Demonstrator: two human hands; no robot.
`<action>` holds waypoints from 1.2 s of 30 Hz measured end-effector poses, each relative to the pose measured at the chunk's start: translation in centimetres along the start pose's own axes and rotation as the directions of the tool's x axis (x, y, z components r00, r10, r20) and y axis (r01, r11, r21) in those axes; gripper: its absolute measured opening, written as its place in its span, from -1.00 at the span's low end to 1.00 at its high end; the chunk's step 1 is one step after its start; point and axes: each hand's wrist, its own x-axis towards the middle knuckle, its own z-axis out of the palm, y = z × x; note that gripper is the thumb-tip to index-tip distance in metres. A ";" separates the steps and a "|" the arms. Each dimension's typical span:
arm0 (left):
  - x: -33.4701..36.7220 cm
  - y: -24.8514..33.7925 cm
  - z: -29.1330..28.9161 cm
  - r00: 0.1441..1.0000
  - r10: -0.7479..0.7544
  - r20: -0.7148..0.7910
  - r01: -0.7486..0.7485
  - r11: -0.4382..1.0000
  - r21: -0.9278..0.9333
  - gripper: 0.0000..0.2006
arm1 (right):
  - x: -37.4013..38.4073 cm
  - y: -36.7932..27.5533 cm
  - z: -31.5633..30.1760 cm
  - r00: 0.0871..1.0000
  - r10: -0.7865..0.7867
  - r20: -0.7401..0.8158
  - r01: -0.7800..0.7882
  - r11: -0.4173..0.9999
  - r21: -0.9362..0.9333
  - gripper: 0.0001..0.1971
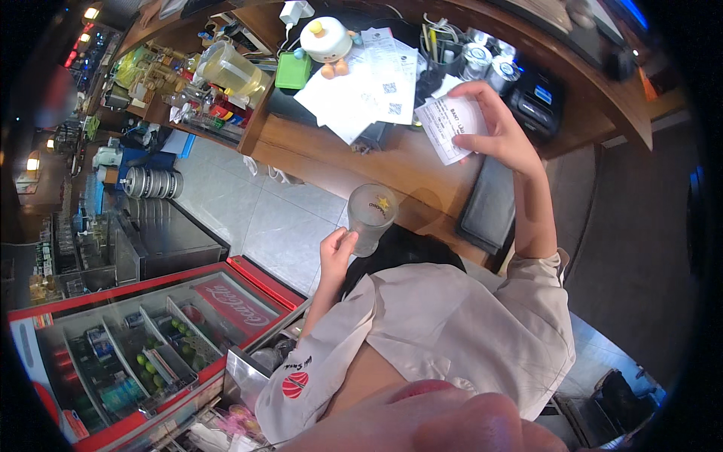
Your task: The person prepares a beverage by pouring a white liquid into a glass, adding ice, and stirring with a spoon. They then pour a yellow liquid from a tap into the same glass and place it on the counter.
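My left hand [336, 255] is closed on a frosted glass mug [370, 224] with a yellow star mark, held over the gap beside the wooden counter. Raised at the counter's right part, my right hand [503, 134] pinches a white printed receipt [443, 134] between thumb and fingers. More printed papers [350, 105] lie spread on the counter to its left. A white toy figure with a yellow top [327, 41] stands on their edge.
Beyond the receipt are a black receipt printer [537, 104], several cans [503, 74] and a pen holder [444, 41]. A dark folder [488, 202] lies on the wooden counter [301, 154]. At left are a red glass-topped fridge [248, 275], a metal keg [153, 183] and a pitcher of yellow liquid [232, 71].
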 end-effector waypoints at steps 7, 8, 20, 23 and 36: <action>-9.3 -1.5 3.9 0.987 0.143 -0.079 -0.146 0.989 -0.029 -0.68 | -12.5 -4.5 -2.7 0.920 0.238 -0.312 -0.255 0.967 -0.016 -0.41; -10.5 -2.0 4.6 0.988 0.139 -0.072 -0.141 0.989 -0.032 -0.68 | -14.4 -5.0 -3.7 0.895 0.260 -0.364 -0.294 0.955 -0.041 -0.41; -17.2 -2.5 23.1 0.980 0.093 0.177 -0.097 0.995 0.015 -0.66 | -35.8 -5.7 -29.6 0.562 0.228 -0.795 -0.157 0.973 0.168 -0.72; -15.9 -2.4 30.6 0.958 0.039 0.284 -0.057 0.997 0.057 -0.66 | -43.7 -5.0 -40.7 0.569 -0.024 -0.822 -0.608 0.661 -0.440 -0.71; -11.6 -3.9 61.6 0.890 -0.081 0.449 0.098 0.995 -0.015 -0.70 | -71.4 -22.2 -76.5 -0.349 -0.544 -0.763 -0.587 0.762 -0.275 -0.79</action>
